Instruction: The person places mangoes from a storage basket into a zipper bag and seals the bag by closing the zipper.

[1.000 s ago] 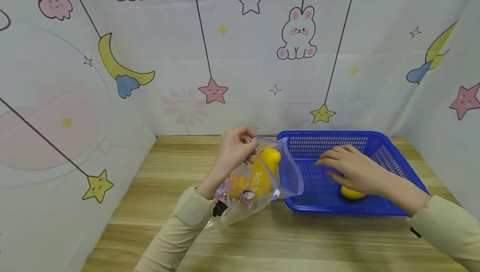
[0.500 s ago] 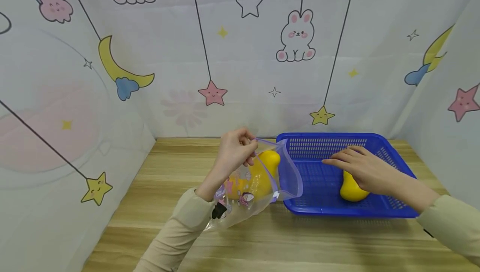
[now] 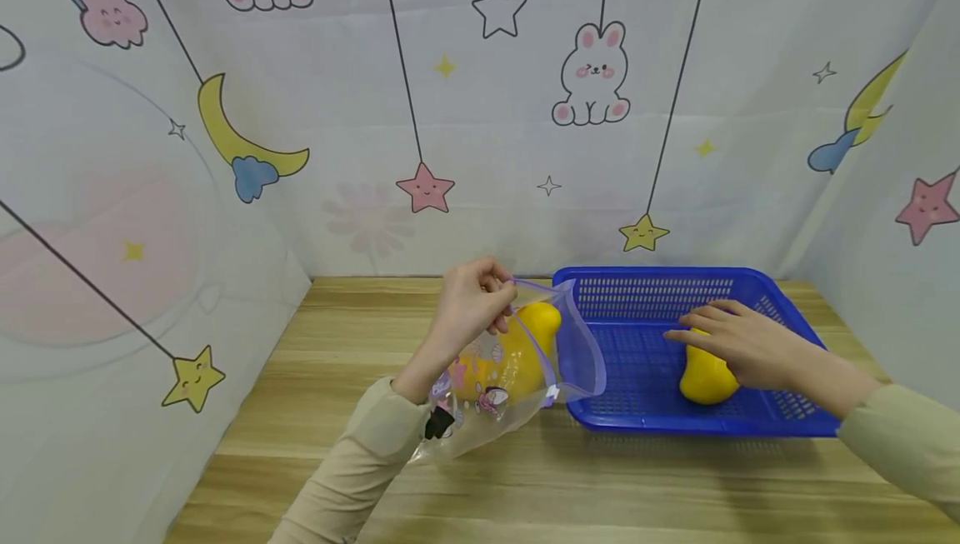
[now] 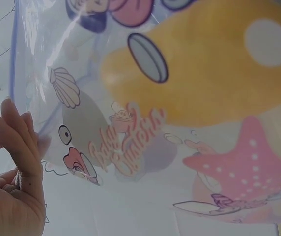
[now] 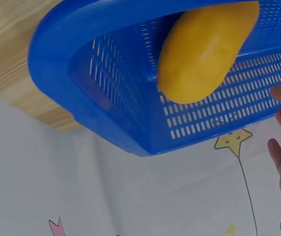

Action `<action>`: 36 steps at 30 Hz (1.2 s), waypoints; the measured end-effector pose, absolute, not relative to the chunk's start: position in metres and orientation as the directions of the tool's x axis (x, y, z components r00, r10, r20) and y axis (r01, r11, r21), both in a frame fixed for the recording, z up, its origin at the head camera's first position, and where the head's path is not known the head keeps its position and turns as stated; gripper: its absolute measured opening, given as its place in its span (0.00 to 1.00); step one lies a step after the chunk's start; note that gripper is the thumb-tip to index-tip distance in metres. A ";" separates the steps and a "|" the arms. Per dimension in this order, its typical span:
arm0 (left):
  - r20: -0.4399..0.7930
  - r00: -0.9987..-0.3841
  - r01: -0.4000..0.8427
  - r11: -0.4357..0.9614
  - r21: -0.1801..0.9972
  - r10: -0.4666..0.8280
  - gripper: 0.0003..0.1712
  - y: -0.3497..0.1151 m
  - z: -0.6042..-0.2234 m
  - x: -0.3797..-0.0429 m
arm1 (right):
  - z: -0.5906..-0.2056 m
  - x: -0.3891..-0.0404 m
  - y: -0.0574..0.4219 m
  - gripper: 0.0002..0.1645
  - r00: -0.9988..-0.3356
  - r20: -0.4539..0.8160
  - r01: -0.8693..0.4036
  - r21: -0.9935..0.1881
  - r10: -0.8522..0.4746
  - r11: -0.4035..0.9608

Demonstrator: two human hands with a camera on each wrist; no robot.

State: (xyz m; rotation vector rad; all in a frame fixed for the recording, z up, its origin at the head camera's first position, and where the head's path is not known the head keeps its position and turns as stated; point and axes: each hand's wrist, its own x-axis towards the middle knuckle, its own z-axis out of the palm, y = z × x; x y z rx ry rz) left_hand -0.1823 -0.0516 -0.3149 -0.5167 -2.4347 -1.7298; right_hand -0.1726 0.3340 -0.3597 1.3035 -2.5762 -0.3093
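My left hand (image 3: 472,302) pinches the upper edge of a clear zip bag (image 3: 581,361) with a purple seal and sea-creature prints. Inside the bag sit yellow mangoes (image 3: 538,321), seen through the plastic; the bag's mouth gapes to the right, against the blue basket. In the left wrist view, the curled fingers (image 4: 22,142) are at the bag's edge. Over the blue basket (image 3: 637,422) my right hand (image 3: 750,344) hovers with fingers spread. Beneath it a mango (image 3: 707,379) lies in the basket, its upper end partly covered by the hand. The right wrist view shows that mango (image 5: 204,54) whole.
The basket stands on the right of the wooden table (image 3: 525,494), its perforated walls rising around the mango. A white cloth (image 3: 360,127) printed with stars, moons and rabbits encloses the back and sides. A white slider (image 3: 552,391) sits on the bag's seal.
My right hand has moved right across the basket, from left of the mango to above it, uncovering the mango's lower part. The left hand and bag have stayed put.
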 end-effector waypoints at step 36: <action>0.275 -0.937 0.331 0.289 0.898 0.217 0.04 -0.050 -0.315 -0.181 | -0.385 -0.181 0.344 0.50 -0.656 -0.169 -0.742 0.325 -0.736 0.586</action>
